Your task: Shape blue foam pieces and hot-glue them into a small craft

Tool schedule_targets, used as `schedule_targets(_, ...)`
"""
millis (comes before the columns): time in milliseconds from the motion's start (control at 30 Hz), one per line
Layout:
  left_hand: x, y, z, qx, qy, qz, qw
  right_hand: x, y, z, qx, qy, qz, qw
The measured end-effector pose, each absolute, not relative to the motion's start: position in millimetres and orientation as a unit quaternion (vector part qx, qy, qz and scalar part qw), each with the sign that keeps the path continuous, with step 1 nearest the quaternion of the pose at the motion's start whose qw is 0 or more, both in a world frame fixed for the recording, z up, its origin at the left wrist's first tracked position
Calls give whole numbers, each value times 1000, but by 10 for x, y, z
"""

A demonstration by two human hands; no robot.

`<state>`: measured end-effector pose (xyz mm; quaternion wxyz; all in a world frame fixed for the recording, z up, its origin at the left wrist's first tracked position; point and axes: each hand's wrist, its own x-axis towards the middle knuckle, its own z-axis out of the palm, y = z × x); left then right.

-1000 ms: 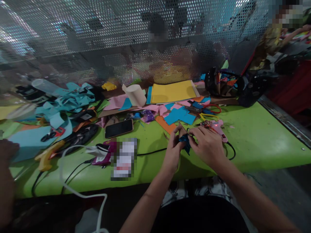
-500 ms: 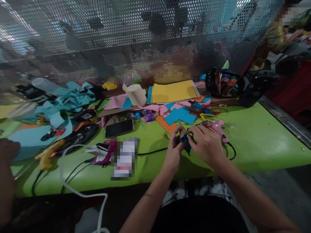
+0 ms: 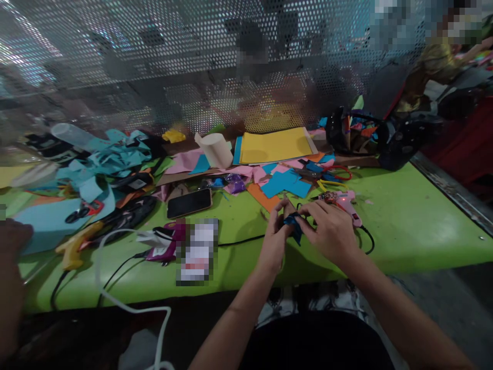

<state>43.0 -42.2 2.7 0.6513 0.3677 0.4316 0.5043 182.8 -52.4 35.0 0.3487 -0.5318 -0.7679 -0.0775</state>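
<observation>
Between my two hands is a small folded piece of blue paper (image 3: 296, 234), partly hidden by the fingers. My left hand (image 3: 274, 241) pinches it from the left, with a brownish pointed bit showing above the fingertips. My right hand (image 3: 327, 228) grips its upper right edge with thumb and fingertips. Just beyond my right hand lies a pink glue gun (image 3: 348, 205) with a small red light and a black cable. Blue paper pieces (image 3: 287, 184) and an orange strip (image 3: 264, 198) lie ahead of my hands on the green table (image 3: 416, 221).
A yellow paper stack (image 3: 275, 145) and a white roll (image 3: 216, 150) stand behind. Red-handled scissors (image 3: 339, 172) lie to the right. Leftward are a black phone (image 3: 189, 203), a purple power strip (image 3: 167, 244), a yellow glue gun (image 3: 79, 246) and another person's hand (image 3: 15, 239).
My right hand has shifted slightly, and a bit more of the blue paper shows between the fingers. Both hands stay in about the same place.
</observation>
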Motion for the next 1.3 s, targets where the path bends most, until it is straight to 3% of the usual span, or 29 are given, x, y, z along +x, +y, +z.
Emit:
schedule_targets(733,439,-431,-24,359,409,517,661,1788,-505,360,-533,-786,-133,285)
schedule_targets(1300,444,-462,14,359,414,518,657,1786,-475,348,-520,-792,-148,284)
